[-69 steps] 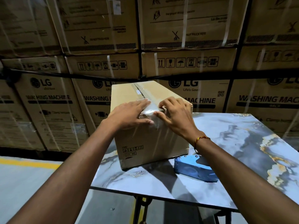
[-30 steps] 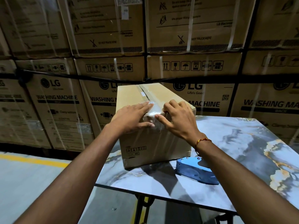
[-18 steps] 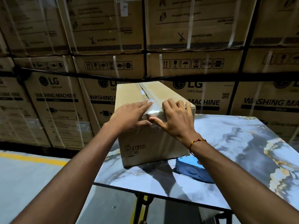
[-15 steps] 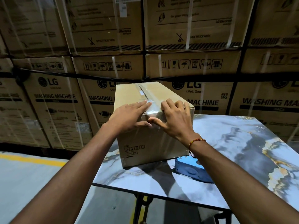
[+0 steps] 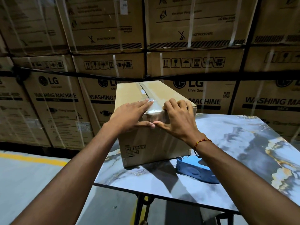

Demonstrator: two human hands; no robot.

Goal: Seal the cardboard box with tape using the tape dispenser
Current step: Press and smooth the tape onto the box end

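Warehouse, marble-look table [image 5: 243,143]. Left hand [image 5: 129,116] and right hand [image 5: 178,120] spread flat, gripping nothing, pressing slick tape [image 5: 154,109] between fingertips over stiff, probably light cardboard box [image 5: 146,140]. Tape dispenser [image 5: 193,168] below right wrist.

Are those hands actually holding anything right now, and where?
Nothing is gripped. The left hand and right hand lie flat over the near top edge of the cardboard box, pressing the tape. The tape dispenser lies untouched on the table.

Two hands [image 5: 129,116], one box [image 5: 154,140], one dispenser [image 5: 193,169]
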